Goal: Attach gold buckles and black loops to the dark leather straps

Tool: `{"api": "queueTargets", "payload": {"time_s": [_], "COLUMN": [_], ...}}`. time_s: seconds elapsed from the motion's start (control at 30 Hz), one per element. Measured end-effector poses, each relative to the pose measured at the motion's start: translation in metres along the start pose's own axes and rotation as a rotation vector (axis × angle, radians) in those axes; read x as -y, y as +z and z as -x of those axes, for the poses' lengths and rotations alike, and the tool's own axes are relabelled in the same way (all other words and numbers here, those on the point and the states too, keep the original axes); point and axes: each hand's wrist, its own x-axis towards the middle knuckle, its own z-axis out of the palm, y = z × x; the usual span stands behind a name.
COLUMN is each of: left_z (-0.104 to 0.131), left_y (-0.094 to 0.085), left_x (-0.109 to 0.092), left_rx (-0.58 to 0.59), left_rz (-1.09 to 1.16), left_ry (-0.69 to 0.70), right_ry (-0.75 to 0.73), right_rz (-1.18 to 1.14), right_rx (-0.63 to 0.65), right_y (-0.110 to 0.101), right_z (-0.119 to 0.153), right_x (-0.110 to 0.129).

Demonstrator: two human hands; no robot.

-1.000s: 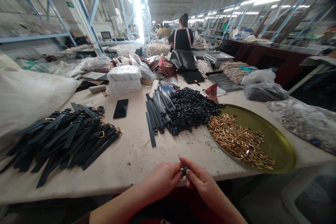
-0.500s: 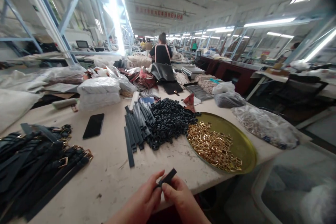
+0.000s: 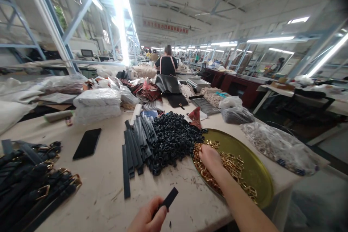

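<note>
My left hand (image 3: 151,213) is closed at the bottom centre, pinching a short black leather strap (image 3: 170,197) whose free end points up and right. My right hand (image 3: 210,157) reaches into the golden round tray (image 3: 257,174), its fingers curled down among the gold metal buckles (image 3: 235,166). The fingertips are hidden, so what they grip cannot be made out. Left of the tray lies a heap of small black loops (image 3: 174,137), and against it several flat black strips (image 3: 133,148).
Finished-looking black belts with gold buckles (image 3: 35,188) pile up at the left. A black phone (image 3: 87,144) lies flat beyond them. Clear plastic bags (image 3: 277,145) sit right of the tray. Wrapped bundles (image 3: 97,103) and a black leather piece (image 3: 168,84) are farther back. A person (image 3: 166,63) is beyond.
My right hand has left the strap and moved up and right into the buckles. My left hand keeps the strap, now slightly lower and to the left in view.
</note>
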Motion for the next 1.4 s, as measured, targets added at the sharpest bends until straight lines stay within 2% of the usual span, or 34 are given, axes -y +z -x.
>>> {"api": "queueTargets", "payload": {"time_s": [0.13, 0.27, 0.4, 0.5, 0.67, 0.8, 1.03, 1.13, 1.2, 1.33, 1.4], "left_z": [0.0, -0.001, 0.001, 0.006, 0.012, 0.014, 0.014, 0.012, 0.011, 0.007, 0.006], "left_y": [-0.003, 0.0, 0.006, 0.008, 0.002, -0.001, 0.0, -0.001, -0.003, -0.011, -0.015], "left_x": [0.0, -0.007, -0.015, -0.018, -0.017, -0.014, -0.008, -0.01, -0.014, -0.025, -0.029], "left_rx": [0.061, 0.092, 0.083, 0.062, 0.076, 0.061, 0.071, 0.048, 0.018, -0.082, -0.12], "left_rz": [-0.029, -0.005, 0.002, 0.005, -0.015, -0.009, 0.013, 0.096, 0.164, 0.249, 0.264], "left_ry": [-0.074, -0.082, -0.06, -0.046, -0.072, -0.072, -0.059, -0.044, -0.028, 0.013, 0.02], "right_ry": [-0.05, -0.1, -0.046, 0.022, 0.056, 0.05, 0.063, 0.017, 0.002, 0.114, 0.153], "right_rz": [0.11, 0.133, 0.119, 0.088, -0.013, -0.113, -0.426, -0.649, -0.858, -1.465, -1.586], "right_rx": [0.031, 0.052, 0.06, 0.098, 0.132, 0.095, 0.045, 0.145, 0.264, 0.581, 0.685], "right_y": [0.008, -0.001, -0.008, -0.005, 0.004, 0.004, -0.023, -0.034, -0.037, -0.031, -0.023], "right_z": [0.006, 0.015, 0.011, 0.002, -0.003, 0.003, 0.016, 0.037, 0.058, 0.104, 0.123], "right_x": [-0.005, -0.013, -0.017, -0.017, -0.015, -0.014, -0.01, 0.006, 0.024, 0.062, 0.078]}}
